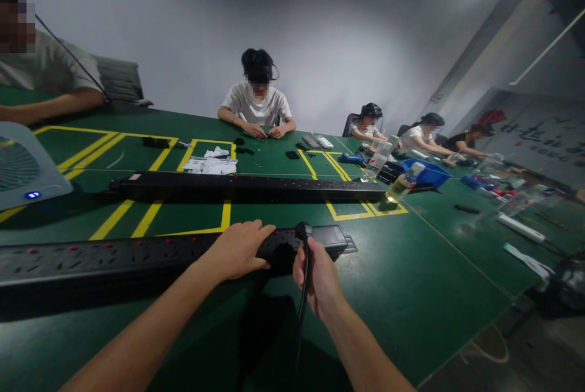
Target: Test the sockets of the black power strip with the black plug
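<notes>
A long black power strip (150, 256) with a row of sockets and small red parts lies across the near side of the green table. My left hand (240, 249) grips it near its right end, fingers over the top and thumb on the near side. In my right hand (321, 276) is a black power plug (303, 231), held at the strip's right part beside the display-like panel (329, 234). Whether its pins sit in a socket is hidden. The plug's black cord (300, 325) hangs down toward me.
A second black power strip (247, 188) lies parallel, farther back. Beyond it are white papers (211, 163) and small black parts. A fan (31, 163) stands at left; a bottle (402, 188) and blue bin (427, 174) are at right. Several people sit around the table.
</notes>
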The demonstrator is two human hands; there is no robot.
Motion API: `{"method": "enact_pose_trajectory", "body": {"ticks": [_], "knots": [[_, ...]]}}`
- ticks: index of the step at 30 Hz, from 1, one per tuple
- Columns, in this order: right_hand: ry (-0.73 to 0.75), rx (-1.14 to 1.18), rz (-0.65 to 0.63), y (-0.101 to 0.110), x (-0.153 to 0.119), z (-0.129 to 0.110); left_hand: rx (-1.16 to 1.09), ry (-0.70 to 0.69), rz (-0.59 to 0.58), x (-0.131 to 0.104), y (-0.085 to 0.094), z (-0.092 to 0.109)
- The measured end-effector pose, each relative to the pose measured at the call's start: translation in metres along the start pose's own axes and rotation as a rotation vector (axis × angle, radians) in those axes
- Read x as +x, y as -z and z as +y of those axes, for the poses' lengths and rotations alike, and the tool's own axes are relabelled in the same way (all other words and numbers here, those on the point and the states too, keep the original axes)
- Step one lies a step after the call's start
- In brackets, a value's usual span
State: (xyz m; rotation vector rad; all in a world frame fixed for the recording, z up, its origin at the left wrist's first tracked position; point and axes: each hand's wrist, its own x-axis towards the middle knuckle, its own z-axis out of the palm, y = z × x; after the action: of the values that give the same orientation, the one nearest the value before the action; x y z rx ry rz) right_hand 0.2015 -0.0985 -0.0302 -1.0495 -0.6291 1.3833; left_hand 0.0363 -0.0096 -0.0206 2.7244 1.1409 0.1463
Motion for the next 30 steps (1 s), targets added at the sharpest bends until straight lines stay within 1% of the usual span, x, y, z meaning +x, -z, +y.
{"method": "enact_pose_trajectory", "body": {"ticks": [4,10,17,20,25,30], "knots": [[-0.018,-0.004,-0.021,0.0,0.003,0.003,-0.081,-0.037,0.012,-0.002,0.001,-0.003],[-0.048,0.012,-0.024,0.001,0.003,0.004,-0.197,-0.07,-0.061,-0.001,0.006,-0.011],[-0.075,0.031,-0.077,0.001,0.003,0.005,-0.206,-0.081,-0.06,0.001,0.001,-0.014],[-0.049,0.04,-0.066,0.0,0.002,0.005,-0.19,-0.082,-0.059,0.0,0.0,-0.013],[0.042,0.08,-0.01,0.0,-0.002,0.002,-0.174,-0.071,-0.08,-0.001,0.0,-0.013],[0.045,0.09,-0.025,-0.001,-0.004,0.0,-0.177,-0.066,-0.08,0.0,-0.002,-0.014]]}}
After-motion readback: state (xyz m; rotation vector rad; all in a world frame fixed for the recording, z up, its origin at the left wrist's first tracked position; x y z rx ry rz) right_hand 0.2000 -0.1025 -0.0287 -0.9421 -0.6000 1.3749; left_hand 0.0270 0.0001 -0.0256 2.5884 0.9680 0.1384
